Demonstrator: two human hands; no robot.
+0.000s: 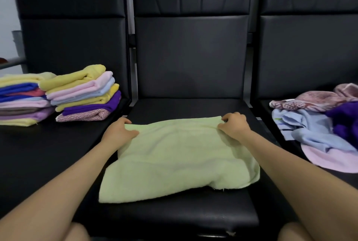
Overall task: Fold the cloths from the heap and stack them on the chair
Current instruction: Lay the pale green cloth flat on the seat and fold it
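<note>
While spread flat, green cloth (180, 155) meets each gripping hand (119, 131).

**Materials and finish: seats and cloths**

Middle chair (190, 56): black leather-like covering, smooth, dull sheen, stitched panels; small scuff at the front edge. Green cloth (180, 155): soft terry, matt, fuzzy nap, slightly frayed corner. Folded stacks (58, 95): the same matt pile fabric, one piece patterned pink. Heap (319, 124): matt cloth, crumpled, partly patterned.
</note>
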